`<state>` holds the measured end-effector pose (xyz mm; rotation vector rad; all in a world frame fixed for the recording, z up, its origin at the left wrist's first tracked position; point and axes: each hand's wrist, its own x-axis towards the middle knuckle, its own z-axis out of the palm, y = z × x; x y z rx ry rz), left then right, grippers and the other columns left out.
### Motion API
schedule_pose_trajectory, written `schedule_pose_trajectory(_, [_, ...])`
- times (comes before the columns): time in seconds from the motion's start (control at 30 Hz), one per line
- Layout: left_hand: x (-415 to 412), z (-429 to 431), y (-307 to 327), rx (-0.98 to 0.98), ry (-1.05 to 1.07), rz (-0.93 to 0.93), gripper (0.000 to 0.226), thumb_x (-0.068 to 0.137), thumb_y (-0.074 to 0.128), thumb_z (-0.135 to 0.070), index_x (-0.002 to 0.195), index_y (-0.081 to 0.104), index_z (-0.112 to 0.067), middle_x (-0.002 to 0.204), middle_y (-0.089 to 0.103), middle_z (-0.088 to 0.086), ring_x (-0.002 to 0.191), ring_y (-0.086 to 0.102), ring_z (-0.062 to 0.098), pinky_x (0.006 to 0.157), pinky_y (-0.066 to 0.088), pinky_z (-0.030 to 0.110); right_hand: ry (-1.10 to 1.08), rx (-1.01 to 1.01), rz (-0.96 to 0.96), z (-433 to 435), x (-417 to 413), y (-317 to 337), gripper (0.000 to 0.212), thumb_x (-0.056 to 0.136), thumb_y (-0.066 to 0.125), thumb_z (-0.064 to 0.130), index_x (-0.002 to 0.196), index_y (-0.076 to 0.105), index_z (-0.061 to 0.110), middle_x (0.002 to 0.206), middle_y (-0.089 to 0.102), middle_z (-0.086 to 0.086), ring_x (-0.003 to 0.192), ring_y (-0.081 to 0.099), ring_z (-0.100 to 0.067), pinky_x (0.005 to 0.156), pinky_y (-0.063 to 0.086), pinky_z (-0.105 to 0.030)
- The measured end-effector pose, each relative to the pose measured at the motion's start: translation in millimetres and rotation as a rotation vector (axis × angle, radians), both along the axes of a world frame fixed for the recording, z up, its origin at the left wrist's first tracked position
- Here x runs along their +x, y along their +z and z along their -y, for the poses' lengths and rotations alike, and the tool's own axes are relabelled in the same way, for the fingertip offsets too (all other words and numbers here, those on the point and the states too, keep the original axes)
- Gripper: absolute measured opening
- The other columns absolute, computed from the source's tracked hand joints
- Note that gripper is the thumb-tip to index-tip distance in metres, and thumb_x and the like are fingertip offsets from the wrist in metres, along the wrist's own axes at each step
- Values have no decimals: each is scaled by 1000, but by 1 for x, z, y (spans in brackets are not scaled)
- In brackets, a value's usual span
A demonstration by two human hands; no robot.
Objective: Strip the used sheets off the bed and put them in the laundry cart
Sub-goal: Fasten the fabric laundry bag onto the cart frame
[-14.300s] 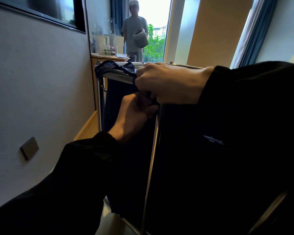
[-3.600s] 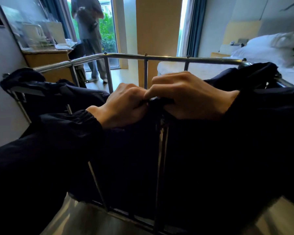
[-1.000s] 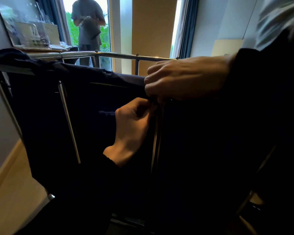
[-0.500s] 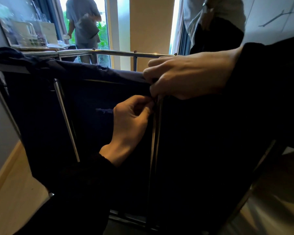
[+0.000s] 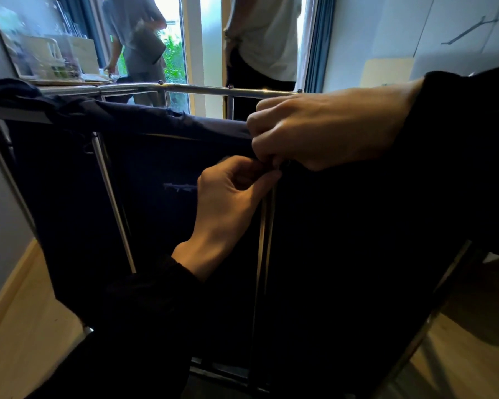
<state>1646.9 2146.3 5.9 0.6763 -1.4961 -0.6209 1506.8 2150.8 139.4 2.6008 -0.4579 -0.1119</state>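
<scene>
Both hands are up at the top edge of the laundry cart [image 5: 69, 180], the one with the dark fabric bag [image 5: 162, 156] hung on a shiny metal frame [image 5: 202, 90]. The right hand [image 5: 326, 131] comes in from above, fingers curled down over the bag's rim right where a vertical frame post [image 5: 264, 240] meets the top. The left hand [image 5: 228, 200] reaches up from below, and its thumb and fingertips are pinched tight on something small at that same spot, touching the right hand's fingertips. So both grips are narrow and closed on the bag's edge; what exactly sits between the fingers is too dark to tell. Both arms are in black sleeves. No sheets or bed show up in this view, only the cart. Behind it there's a desk [image 5: 69, 80] with clear holders on the left, and two people [image 5: 139, 38] standing by the bright window [image 5: 173, 53] with blue curtains [image 5: 317, 44]. Wood floor [image 5: 20, 335] underneath.
</scene>
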Motion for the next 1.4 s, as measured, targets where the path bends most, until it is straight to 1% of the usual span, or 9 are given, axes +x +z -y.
schedule_pose_trajectory(0.23, [1,0,10,104,-66,14,12,74,79,-10,77,68,-14,72,70,-6,63,63,-2,60,47,13,-70,-17,7,-4,4,4,7,82,67,7,88,63,8,92,58,-6,84,57,-25,74,49,-40])
schedule_pose_trajectory(0.33, [4,4,15,145,-104,71,10,74,78,-9,81,70,-9,77,71,-2,69,65,1,65,51,15,-117,-1,-50,-6,9,8,7,79,66,4,82,65,9,88,58,-5,84,57,-24,74,47,-35])
schedule_pose_trajectory(0.43, [7,7,20,134,-134,142,13,76,77,-8,87,71,-4,84,73,2,76,67,5,71,52,20,-174,18,-100,-6,15,10,6,78,65,5,79,65,10,84,58,-7,83,58,-29,72,51,-46])
schedule_pose_trajectory(0.67, [6,7,15,56,-76,182,15,76,74,-2,81,68,-15,79,70,-6,71,65,-3,65,47,13,-242,3,-98,-4,21,4,7,76,66,8,83,67,9,85,54,-7,79,60,-33,67,53,-50])
schedule_pose_trajectory(0.83, [8,10,15,48,-31,210,12,76,75,-6,85,68,-12,81,70,-4,74,65,-1,64,47,12,-229,51,-26,-1,20,5,9,79,70,12,87,71,14,88,62,-7,85,61,-24,73,52,-45])
schedule_pose_trajectory(0.97, [9,8,16,55,-11,217,16,76,73,-10,90,70,-2,85,73,5,81,70,12,72,56,28,-208,68,69,-2,16,7,15,78,74,16,93,70,15,95,62,-4,91,57,-17,78,49,-41])
schedule_pose_trajectory(1.13, [9,1,14,7,-15,196,10,81,70,-4,83,66,-13,77,68,-6,70,64,-3,63,46,11,-195,-34,157,-5,7,2,22,82,73,23,97,68,9,111,50,-10,94,50,-19,77,47,-40])
schedule_pose_trajectory(1.3, [8,-3,6,-45,10,162,7,82,70,-7,85,67,-13,79,68,0,70,64,3,64,48,15,-142,-139,177,-3,5,-4,26,83,69,28,100,64,10,111,54,-13,98,51,-28,81,45,-41])
schedule_pose_trajectory(1.4, [7,-2,4,-33,4,110,9,79,73,-11,87,68,-11,82,70,7,71,66,8,65,50,18,-72,-116,162,0,6,-5,23,85,57,27,89,69,7,101,59,-10,92,48,-25,77,36,-30])
